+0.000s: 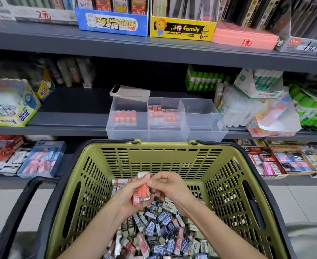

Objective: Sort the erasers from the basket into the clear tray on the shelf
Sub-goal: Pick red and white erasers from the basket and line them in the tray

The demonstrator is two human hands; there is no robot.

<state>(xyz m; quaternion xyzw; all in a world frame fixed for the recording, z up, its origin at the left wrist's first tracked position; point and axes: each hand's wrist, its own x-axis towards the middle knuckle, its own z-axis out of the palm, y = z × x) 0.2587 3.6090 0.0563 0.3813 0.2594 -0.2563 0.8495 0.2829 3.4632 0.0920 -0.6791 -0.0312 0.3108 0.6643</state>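
Red erasers (142, 191) are bundled over the basket (172, 145).
Gripped by the left hand (128, 200), pinched square by the right hand (168, 185), readied for the clear tray (206, 134).

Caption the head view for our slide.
Left hand holds red erasers over the basket; right hand pinches them; clear tray beyond.

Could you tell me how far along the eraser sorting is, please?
Done: in the clear tray, a row of red erasers sits in the left compartment, a fuller batch in the middle; the right looks empty. In hand: the left hand holds a stack of red erasers over the basket, the right hand pinching it. Left: a heap of mixed erasers in the basket.
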